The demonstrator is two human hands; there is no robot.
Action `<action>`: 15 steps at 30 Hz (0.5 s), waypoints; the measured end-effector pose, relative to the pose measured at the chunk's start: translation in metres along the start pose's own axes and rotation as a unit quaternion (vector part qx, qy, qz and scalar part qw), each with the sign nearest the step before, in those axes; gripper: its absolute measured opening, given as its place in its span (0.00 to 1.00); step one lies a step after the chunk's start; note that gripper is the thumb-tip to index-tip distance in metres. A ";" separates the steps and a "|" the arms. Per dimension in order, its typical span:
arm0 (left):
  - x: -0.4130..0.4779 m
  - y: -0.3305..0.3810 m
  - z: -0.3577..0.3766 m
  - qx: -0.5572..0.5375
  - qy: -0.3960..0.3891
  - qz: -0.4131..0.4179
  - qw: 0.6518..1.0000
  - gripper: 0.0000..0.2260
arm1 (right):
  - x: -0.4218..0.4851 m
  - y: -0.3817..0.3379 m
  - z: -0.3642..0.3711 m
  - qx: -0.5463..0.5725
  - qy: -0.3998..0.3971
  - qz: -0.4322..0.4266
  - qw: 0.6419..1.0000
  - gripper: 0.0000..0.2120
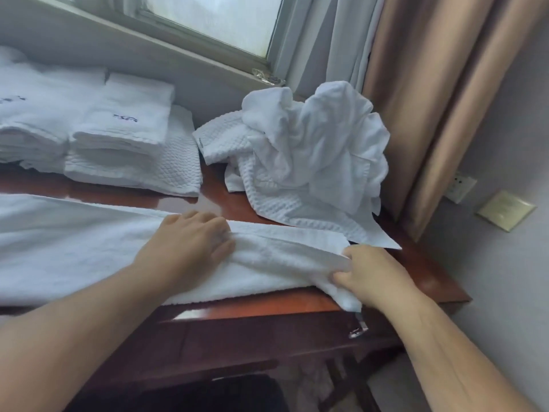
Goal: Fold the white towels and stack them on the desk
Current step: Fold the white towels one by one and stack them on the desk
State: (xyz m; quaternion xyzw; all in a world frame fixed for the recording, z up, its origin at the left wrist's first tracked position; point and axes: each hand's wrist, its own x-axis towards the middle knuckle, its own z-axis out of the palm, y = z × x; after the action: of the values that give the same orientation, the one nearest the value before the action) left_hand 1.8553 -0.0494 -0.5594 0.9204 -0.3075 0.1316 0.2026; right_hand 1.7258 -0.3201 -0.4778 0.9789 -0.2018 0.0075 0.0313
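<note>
Both of your hands are on the long white towel point(74, 248), which lies stretched across the front of the desk point(421, 263) from the left edge of the view almost to the desk's right end, its near edge running along the desk's front lip. Your left hand point(190, 242) is palm down on the middle of it, nothing grasped, fingers pressing on the long doubled-over edge at the far side. Your right hand point(374, 275) has the towel's right end pinched between thumb and curled fingers, and a bit of cloth droops below that grip over the desk's front. Behind your left hand, at the back left, sits a folded stack point(118, 135) with a small blue mark on top, resting on a folded waffle-textured towel point(178, 162). A second folded stack point(29, 120) is touching it on the left. Back right, against the wall under the window point(214, 22), a crumpled heap point(306, 162) of unfolded white towels is piled high, and one flat corner of it reaches down to just beside your right hand. A tan curtain point(430, 84) hangs to the right of the heap, with a wall socket point(460, 185) past it.
</note>
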 end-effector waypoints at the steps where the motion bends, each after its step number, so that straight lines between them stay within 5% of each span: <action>1: -0.001 0.001 0.000 0.003 0.019 0.004 1.000 0.16 | 0.005 0.007 0.001 0.019 0.040 0.015 0.999 0.11; 5: -0.003 0.008 -0.005 0.020 0.065 0.011 0.998 0.11 | 0.019 0.030 0.005 0.243 0.140 0.019 0.960 0.10; 10: 0.014 0.014 -0.018 -0.054 0.084 -0.020 0.995 0.09 | 0.037 0.037 0.012 0.547 0.114 0.030 0.829 0.11; 15: 0.026 0.013 -0.020 -0.086 0.083 -0.052 0.992 0.09 | 0.048 0.048 0.013 0.478 -0.056 0.052 0.875 0.24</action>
State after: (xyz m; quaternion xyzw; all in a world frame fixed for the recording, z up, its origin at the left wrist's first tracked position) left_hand 1.8650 -0.0630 -0.5286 0.9003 -0.2515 0.1701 0.3120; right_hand 1.7514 -0.3839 -0.4870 0.8613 -0.2256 0.0495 -0.4526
